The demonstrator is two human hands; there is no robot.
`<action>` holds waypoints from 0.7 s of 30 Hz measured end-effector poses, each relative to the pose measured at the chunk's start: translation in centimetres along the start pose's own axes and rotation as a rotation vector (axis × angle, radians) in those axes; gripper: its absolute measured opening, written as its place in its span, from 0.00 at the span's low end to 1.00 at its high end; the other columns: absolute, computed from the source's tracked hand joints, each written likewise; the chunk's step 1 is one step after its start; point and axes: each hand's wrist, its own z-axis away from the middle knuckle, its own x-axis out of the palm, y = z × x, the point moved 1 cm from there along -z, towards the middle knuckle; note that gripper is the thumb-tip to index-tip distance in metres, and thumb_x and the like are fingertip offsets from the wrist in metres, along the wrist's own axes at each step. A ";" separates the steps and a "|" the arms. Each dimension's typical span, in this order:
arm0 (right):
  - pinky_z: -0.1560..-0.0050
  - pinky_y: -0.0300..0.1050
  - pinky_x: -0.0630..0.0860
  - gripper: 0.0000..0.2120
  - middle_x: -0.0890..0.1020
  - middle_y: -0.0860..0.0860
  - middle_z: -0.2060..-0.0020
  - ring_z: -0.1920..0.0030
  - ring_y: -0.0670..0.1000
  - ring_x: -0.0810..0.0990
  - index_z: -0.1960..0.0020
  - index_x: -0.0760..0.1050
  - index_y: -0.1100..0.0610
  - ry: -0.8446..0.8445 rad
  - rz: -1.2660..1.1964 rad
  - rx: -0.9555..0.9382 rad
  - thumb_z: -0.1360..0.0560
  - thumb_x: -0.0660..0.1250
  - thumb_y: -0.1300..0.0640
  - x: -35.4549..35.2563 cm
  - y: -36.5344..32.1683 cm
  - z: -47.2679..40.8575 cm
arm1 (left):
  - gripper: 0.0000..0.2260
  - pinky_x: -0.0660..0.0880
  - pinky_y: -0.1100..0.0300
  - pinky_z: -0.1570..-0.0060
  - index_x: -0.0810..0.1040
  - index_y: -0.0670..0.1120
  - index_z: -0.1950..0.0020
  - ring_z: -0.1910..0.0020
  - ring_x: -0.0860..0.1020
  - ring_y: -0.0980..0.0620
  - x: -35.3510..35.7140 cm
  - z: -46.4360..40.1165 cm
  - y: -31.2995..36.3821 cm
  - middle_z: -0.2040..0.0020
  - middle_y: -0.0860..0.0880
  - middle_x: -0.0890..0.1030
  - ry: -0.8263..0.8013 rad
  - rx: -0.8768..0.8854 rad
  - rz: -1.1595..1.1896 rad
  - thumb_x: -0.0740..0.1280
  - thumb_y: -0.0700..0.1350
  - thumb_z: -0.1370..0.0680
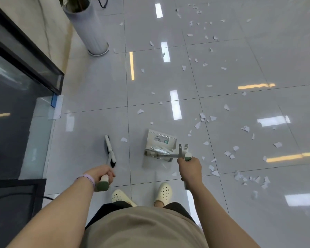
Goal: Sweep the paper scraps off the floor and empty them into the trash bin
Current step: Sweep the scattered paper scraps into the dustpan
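So we stand at the very start of the job, as far as the view shows. Our left hand [104, 173] is curled round the grip of the broom [109, 149], whose head sits on the floor [89, 97] just ahead of our feet and left of centre. Our right hand [189, 166] is wrapped round the green-and-white handle of the dustpan [159, 143], which hangs or rests low in front of us with its tray pointing away; we cannot tell whether its lip touches the tiles.

The paper scraps [200, 119] are scattered widely. Most lie to the right and ahead, in a loose band running from the far top of the view down to a denser cluster near our right side. A few stray pieces sit close to the broom head and between broom and dustpan. None appear gathered into a pile, and we see no scraps in the dustpan tray, only a label on it.

So we judge that nearly everything is left: drawing the scraps together, brushing them into the pan, and carrying them off. A tall pale cylindrical container [89, 27] stands near the wall at upper left; it may be the trash bin, though something leafy seems to sit in its top, so we cannot be sure. The glossy tiles carry bright light reflections, and small white scraps may be easy to miss among them.
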 end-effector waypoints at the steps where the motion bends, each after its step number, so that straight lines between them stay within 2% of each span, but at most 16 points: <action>1: 0.71 0.53 0.77 0.11 0.70 0.53 0.75 0.76 0.53 0.68 0.67 0.68 0.60 0.011 0.007 0.002 0.27 0.63 0.59 -0.9 0.4 -0.1 | 0.10 0.68 0.69 0.84 0.66 0.42 0.60 0.86 0.67 0.56 1.3 -0.6 0.5 0.76 0.48 0.66 -0.008 0.008 -0.042 0.58 0.30 0.21; 5: 0.71 0.46 0.71 0.12 0.69 0.52 0.76 0.74 0.55 0.69 0.69 0.66 0.58 0.038 0.050 0.001 0.28 0.65 0.60 -4.2 2.2 -0.3 | 0.10 0.69 0.68 0.82 0.66 0.42 0.60 0.84 0.68 0.55 6.0 -2.4 2.3 0.76 0.48 0.67 -0.030 0.038 -0.229 0.59 0.29 0.23; 10: 0.71 0.41 0.63 0.16 0.67 0.50 0.75 0.73 0.52 0.65 0.69 0.62 0.57 0.098 0.092 0.004 0.27 0.65 0.60 -6.7 4.6 0.0 | 0.11 0.67 0.69 0.83 0.66 0.42 0.62 0.85 0.66 0.56 11.9 -2.9 4.3 0.77 0.49 0.66 -0.050 0.056 -0.417 0.60 0.30 0.23; 16: 0.70 0.42 0.63 0.14 0.67 0.52 0.74 0.73 0.53 0.64 0.68 0.63 0.58 0.281 -0.041 0.143 0.28 0.65 0.60 -7.8 5.4 0.1 | 0.10 0.67 0.69 0.83 0.66 0.43 0.61 0.84 0.66 0.56 16.4 -2.9 8.0 0.75 0.49 0.66 -0.107 0.029 -0.556 0.60 0.31 0.23; 21: 0.70 0.42 0.60 0.14 0.66 0.52 0.74 0.72 0.53 0.62 0.67 0.61 0.59 0.356 -0.075 0.206 0.27 0.64 0.60 -7.9 4.1 -1.2 | 0.09 0.68 0.67 0.83 0.68 0.41 0.60 0.83 0.67 0.55 19.7 -3.9 12.6 0.73 0.49 0.68 -0.138 -0.012 -0.668 0.62 0.31 0.24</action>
